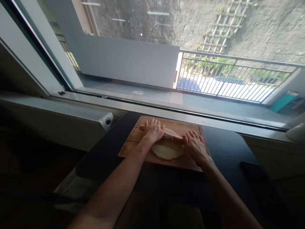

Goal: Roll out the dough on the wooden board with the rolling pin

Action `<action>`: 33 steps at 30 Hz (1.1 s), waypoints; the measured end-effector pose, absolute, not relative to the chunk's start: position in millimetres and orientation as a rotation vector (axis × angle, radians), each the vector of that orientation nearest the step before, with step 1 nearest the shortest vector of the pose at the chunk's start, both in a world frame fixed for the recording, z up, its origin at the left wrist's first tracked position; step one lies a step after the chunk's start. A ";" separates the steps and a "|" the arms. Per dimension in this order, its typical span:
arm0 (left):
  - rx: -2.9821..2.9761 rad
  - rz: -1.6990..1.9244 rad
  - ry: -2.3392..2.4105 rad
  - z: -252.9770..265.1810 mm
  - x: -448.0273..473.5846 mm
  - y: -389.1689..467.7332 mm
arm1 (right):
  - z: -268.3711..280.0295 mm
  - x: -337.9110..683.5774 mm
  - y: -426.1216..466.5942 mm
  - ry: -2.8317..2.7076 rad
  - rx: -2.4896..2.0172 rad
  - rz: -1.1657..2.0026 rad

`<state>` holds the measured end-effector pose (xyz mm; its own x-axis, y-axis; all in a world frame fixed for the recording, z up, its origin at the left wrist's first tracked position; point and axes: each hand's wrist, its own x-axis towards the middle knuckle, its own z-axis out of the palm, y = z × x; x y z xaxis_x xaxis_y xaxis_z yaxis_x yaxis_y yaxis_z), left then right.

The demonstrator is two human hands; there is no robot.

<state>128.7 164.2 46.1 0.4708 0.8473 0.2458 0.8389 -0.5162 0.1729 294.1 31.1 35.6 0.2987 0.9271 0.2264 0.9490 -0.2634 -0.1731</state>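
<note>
A round, flat sheet of pale dough [166,151] lies on a wooden board [133,146]. Across its upper half runs a wooden rolling pin [169,137] with a red-and-white band at its middle. My left hand [154,128] rests over the pin's left part, and the pin's tip sticks out past it. At the other end, my right hand [195,144] covers the right part, fingers pointing forward over it. Both palms press on the pin from above; the undersides of the fingers are hidden. Dough shows on both sides of the pin.
The board sits on a black table [105,149] with rounded corners. A dark flat rectangular thing [252,171] lies at the table's right. Beyond the table is a window sill [147,109] below a large window. A white radiator [71,111] stands at the left.
</note>
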 end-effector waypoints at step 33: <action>2.870 0.421 1.271 34.3 95.2 115.9 | 65.4 271.1 -27.2 -1.701 -2.119 -0.134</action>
